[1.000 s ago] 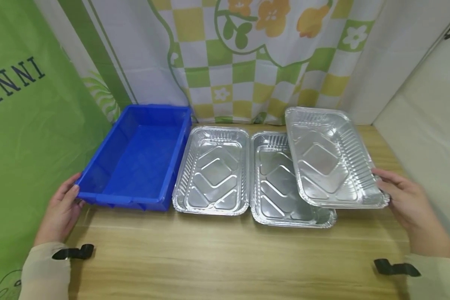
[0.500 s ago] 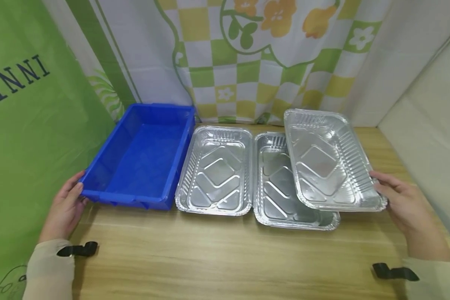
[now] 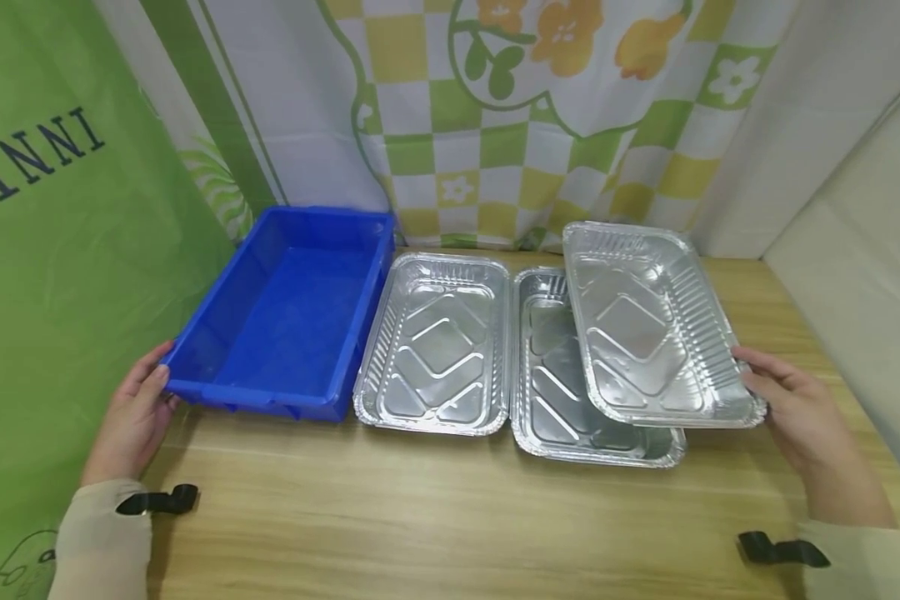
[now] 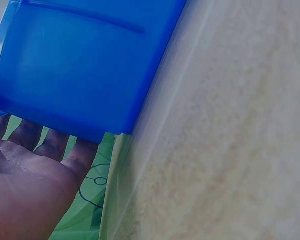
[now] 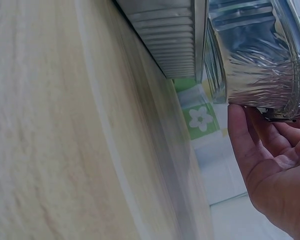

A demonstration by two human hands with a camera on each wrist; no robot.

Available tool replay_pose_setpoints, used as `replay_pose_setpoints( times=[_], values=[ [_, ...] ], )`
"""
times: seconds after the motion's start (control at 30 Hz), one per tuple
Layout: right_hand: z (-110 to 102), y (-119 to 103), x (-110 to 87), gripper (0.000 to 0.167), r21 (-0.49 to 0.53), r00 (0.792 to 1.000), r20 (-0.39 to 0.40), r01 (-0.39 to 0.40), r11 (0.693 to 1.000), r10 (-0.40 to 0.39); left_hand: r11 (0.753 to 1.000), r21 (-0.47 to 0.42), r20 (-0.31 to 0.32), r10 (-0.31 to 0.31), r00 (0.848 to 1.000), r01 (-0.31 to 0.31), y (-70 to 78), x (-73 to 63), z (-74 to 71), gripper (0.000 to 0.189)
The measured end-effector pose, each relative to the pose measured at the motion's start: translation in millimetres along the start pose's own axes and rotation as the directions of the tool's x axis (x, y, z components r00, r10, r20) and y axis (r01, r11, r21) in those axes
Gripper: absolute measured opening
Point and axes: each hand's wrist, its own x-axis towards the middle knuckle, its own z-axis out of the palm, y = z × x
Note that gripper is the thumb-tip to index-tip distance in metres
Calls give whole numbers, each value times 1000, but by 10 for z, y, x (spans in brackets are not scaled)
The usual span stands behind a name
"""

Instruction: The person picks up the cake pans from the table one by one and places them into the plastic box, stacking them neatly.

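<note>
At the left of the head view stands a blue plastic bin (image 3: 285, 317). My left hand (image 3: 131, 417) holds its near left corner, thumb on the rim; in the left wrist view the fingers (image 4: 52, 142) reach under the bin's edge. My right hand (image 3: 802, 417) grips the right rim of an aluminium foil tray (image 3: 637, 321), near its front corner. That tray is raised off the table and overlaps a second foil tray (image 3: 555, 392) below it. A third foil tray (image 3: 435, 350) sits between the bin and the second one. The bin and the trays hold nothing.
Everything stands on a wood-grain table (image 3: 450, 517). A checked, flowered curtain (image 3: 487, 142) hangs behind, a green cloth (image 3: 60, 275) on the left. A pale wall or cloth (image 3: 870, 192) bounds the right side.
The held foil tray has shifted slightly left and towards me, further over the tray under it. The head view has turned a little. My left hand keeps its hold on the bin.
</note>
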Motion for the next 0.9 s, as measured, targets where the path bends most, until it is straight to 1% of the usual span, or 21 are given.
replay_pose_setpoints(
  times=[0.23, 0.43, 0.57, 0.9],
  values=[
    [30, 15, -6, 33, 0, 1000, -26, 17, 1000, -17, 1000, 1, 9, 10, 1000, -10, -9, 0, 12, 40],
    [87, 18, -4, 36, 41, 999, -41, 37, 998, -35, 1000, -13, 13, 12, 1000, -12, -8, -1, 12, 40],
    [137, 28, 11, 35, 68, 999, -38, 39, 997, -37, 1000, -7, 10, 11, 1000, -11, -2, 0, 3, 40],
    [223, 71, 51, 34, 79, 999, -30, 37, 996, -35, 1000, 18, 11, 18, 1000, -19, -19, 0, -3, 42]
  ],
)
